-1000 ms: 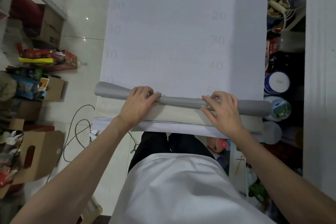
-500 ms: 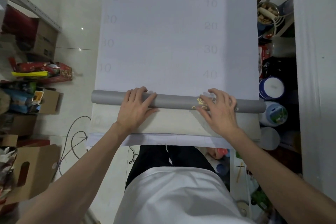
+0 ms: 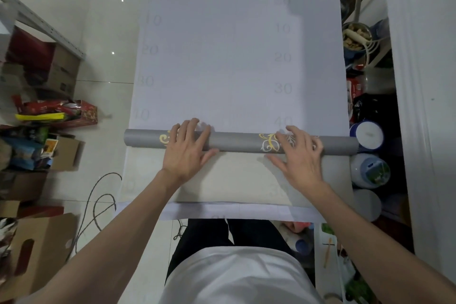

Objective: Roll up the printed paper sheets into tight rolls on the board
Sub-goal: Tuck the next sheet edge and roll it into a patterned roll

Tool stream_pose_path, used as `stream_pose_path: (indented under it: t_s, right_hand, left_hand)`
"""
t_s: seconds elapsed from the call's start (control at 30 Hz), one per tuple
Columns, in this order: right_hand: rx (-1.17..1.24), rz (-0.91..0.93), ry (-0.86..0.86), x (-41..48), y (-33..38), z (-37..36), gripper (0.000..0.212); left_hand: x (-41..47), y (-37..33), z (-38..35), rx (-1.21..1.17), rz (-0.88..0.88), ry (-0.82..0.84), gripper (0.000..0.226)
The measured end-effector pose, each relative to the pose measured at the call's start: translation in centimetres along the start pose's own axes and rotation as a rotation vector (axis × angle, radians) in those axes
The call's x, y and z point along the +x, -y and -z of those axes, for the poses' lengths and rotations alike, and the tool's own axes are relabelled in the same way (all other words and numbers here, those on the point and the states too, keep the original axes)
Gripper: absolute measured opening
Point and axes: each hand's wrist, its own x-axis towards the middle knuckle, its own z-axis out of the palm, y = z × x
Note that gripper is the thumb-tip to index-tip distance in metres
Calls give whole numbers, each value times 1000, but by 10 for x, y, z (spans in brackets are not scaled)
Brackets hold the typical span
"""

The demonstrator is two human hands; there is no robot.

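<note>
Crosswise under both flat, unclenched palms, the grey roll (image 3: 237,142) spans the board (image 3: 234,44); left hand (image 3: 186,153) and right hand (image 3: 299,155) equally near

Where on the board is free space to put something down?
Free: the flat pale sheet beyond the grey patterned paper roll, and the beige strip between both wrists. Crowded: jars along the right edge; left hand and right hand cover the roll.
</note>
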Motion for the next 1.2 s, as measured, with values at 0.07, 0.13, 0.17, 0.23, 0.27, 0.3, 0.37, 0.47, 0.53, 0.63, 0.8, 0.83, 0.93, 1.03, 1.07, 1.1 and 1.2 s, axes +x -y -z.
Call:
stream_pose_path:
  t_s: [0.07,0.13,0.17,0.23,0.27,0.3,0.37,0.47,0.53,0.63,0.8,0.83,0.93,1.03,1.07,1.1,1.2]
  right_hand:
    - [-21,7,50,-2,-4,0,61]
    - [-30,-14,19,-2,-7,0,56]
    - [-23,-26,1,-1,-8,1,52]
    - [26,-57,-7,4,-9,5,45]
    - [57,-73,-10,7,-9,7,42]
    - [75,-76,-23,9,-10,9,39]
    - [59,-38,-59,11,-11,8,35]
    - [6,2,-20,12,-15,-2,44]
    - [-14,2,34,13,-18,-6,57]
    - [-22,-7,20,17,-20,-2,55]
    - [67,-74,27,22,-20,1,44]
    - [81,-69,17,21,-20,0,44]
    - [63,-33,-16,14,-20,-4,42]
    - [7,-11,9,8,-19,-5,51]
    - [-7,-11,14,8,-19,-4,53]
    - [-17,-17,12,8,-19,-3,53]
    - [-8,-63,20,11,-18,3,51]
  left_hand:
    - [3,3,1,20,-14,46,67]
    - [5,6,1,39,-41,54,63]
    - [7,8,1,31,-56,35,60]
    - [13,11,4,-10,-70,-18,51]
    - [16,12,5,-32,-74,-42,46]
    - [18,13,6,-45,-82,-55,41]
    - [22,14,7,-43,-104,-61,37]
    - [20,15,1,-30,-93,-38,36]
    - [17,15,1,-7,-79,14,52]
    - [16,14,2,14,-80,34,58]
    - [20,16,8,-46,-84,10,37]
    - [19,16,8,-56,-86,21,37]
    - [13,18,3,-69,-58,52,44]
    - [7,19,1,-46,-83,47,57]
    - [7,19,2,-41,-96,34,58]
    - [8,19,3,-37,-100,20,57]
    - [13,17,6,-61,-71,-15,49]
